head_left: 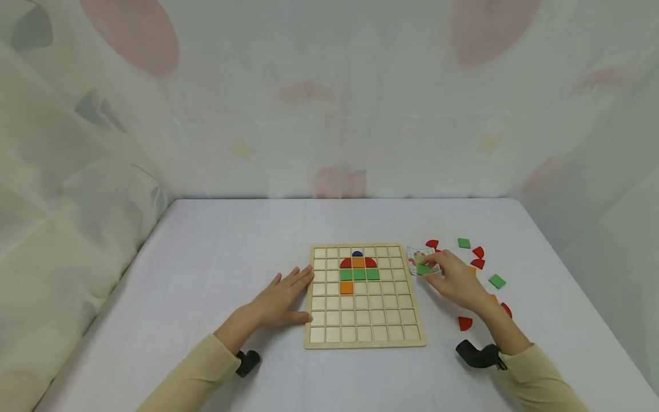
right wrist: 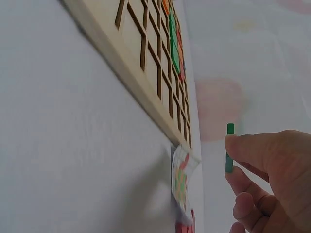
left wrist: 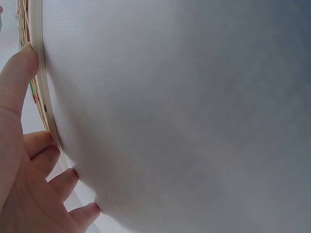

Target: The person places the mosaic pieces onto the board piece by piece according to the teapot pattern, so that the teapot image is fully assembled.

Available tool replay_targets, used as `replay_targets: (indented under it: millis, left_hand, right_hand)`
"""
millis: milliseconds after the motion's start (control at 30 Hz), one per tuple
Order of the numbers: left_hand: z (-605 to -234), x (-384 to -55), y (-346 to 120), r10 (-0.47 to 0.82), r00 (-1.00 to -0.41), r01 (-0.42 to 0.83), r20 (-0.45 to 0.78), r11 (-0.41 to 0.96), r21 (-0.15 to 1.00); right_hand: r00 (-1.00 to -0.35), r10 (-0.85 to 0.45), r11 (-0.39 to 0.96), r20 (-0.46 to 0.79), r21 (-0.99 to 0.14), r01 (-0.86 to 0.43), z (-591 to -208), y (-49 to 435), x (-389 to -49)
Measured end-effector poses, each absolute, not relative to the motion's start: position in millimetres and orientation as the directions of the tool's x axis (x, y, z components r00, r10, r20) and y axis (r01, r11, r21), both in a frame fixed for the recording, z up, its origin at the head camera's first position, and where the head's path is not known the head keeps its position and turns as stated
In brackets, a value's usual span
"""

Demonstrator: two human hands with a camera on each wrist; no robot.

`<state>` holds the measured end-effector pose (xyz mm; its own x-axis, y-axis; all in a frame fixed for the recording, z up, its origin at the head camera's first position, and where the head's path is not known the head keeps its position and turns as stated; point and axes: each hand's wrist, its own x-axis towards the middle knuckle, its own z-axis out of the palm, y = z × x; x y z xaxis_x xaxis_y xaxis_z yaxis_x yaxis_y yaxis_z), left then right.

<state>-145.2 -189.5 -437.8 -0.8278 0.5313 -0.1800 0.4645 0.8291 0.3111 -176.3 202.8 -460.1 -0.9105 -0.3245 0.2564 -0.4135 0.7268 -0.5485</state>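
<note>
In the head view a wooden grid board [head_left: 368, 317] lies on the white table. Near its top it bears a blue half-round piece [head_left: 357, 253], two red quarter-round pieces, two orange squares and a row of green squares [head_left: 359, 274]. My left hand [head_left: 280, 300] lies with spread fingers along the board's left edge, thumb and fingertips touching the frame. With thumb and fingers my right hand [head_left: 455, 280] pinches a green square tile [right wrist: 230, 148], seen edge-on in the right wrist view. The tile hovers over a small printed card [head_left: 413, 260] at the board's right side.
Loose pieces lie scattered to the right of the board: red quarter-rounds [head_left: 465, 324], green squares [head_left: 496, 281] and orange ones partly hidden by my right hand. A patterned cloth [head_left: 329, 114] hangs behind the table and at both sides.
</note>
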Motion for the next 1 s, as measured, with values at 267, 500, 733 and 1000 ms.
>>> replay_targets:
  millis: [267, 500, 733, 1000]
  left_hand:
    - [-438.8, -146.1, -190.0, 0.533, -0.827, 0.468, -0.177, 0.828, 0.309]
    - [-440.3, -146.8, -189.9, 0.536, -0.826, 0.474, -0.172, 0.827, 0.303]
    - [-439.2, -147.1, -189.7, 0.541, -0.824, 0.479, -0.168, 0.824, 0.302]
    - [-439.0, -146.9, -189.1, 0.544, -0.822, 0.481, -0.167, 0.822, 0.304]
  right_hand:
    - [-0.905, -0.346, 0.703, 0.247, -0.571, -0.424, -453.1, 172.2, -179.3]
    - [-0.905, -0.371, 0.683, 0.21, -0.598, -0.419, -454.2, 145.5, -178.2]
    - [-0.877, -0.417, 0.66, 0.24, -0.584, -0.473, -461.8, 124.0, -176.3]
    - [-0.848, -0.455, 0.671, 0.272, -0.521, -0.527, -468.6, 105.2, -174.0]
